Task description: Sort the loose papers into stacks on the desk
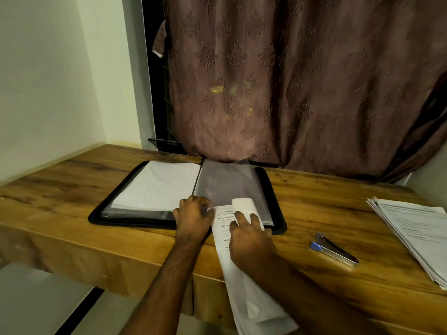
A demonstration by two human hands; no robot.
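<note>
An open black display folder [278, 201] lies on the wooden desk [96, 238]; white sheets [157, 187] fill its left side and clear plastic sleeves [225, 180] its right. A printed white paper [222, 228] runs from the lower edge of a sleeve over the desk's front edge. My left hand [193, 216] pinches the sleeve's bottom corner. My right hand [249, 240] presses on the paper, fingers near its curled top end [243, 204]. A fanned stack of printed papers [416, 235] lies at the desk's right.
A silver stapler with a blue end [333, 249] lies between the folder and the right stack. A brown patterned curtain [290, 81] hangs behind the desk, touching the folder's far edge. A pale wall [60, 68] bounds the left side.
</note>
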